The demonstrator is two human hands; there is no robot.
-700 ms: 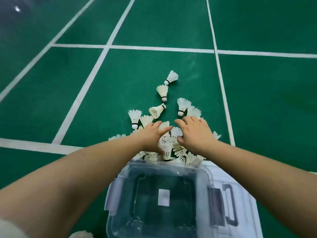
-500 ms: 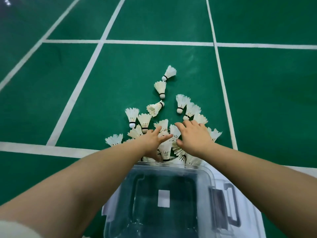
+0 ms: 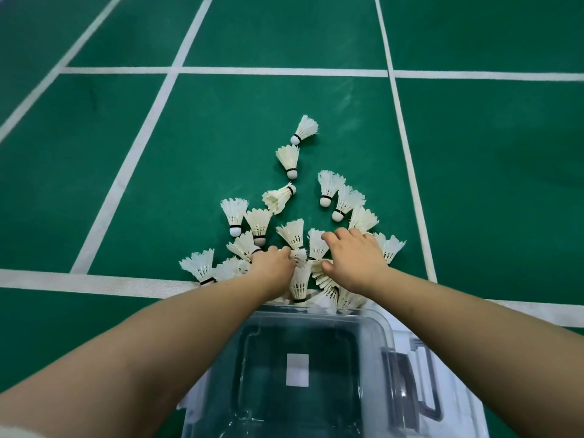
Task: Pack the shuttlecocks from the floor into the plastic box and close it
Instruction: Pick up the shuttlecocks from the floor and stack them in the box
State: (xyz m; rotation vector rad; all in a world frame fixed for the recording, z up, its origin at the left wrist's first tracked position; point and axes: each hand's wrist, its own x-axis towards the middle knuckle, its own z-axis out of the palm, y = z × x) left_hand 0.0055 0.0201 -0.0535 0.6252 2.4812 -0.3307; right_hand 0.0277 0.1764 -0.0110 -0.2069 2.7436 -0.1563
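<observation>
Several white feather shuttlecocks [image 3: 292,232] lie in a loose pile on the green court floor, just beyond the clear plastic box [image 3: 387,330]. The box stands open below me, with only a white label visible on its bottom. My left hand [image 3: 273,267] lies on the left side of the pile, its fingers curled round a shuttlecock [image 3: 299,256]. My right hand [image 3: 357,259] is on the right side, with fingers and thumb curled round another shuttlecock [image 3: 317,246]. More shuttlecocks are partly hidden under both hands.
The box's clear lid [image 3: 461,415] lies on the floor right of the box, beside a grey latch handle [image 3: 425,390]. White court lines [image 3: 94,279] cross the floor. Two stray shuttlecocks [image 3: 305,129] lie farthest from me.
Both hands have closed: the fingers were stretched out over the pile before and now curl round shuttlecocks. The view has shifted slightly forward.
</observation>
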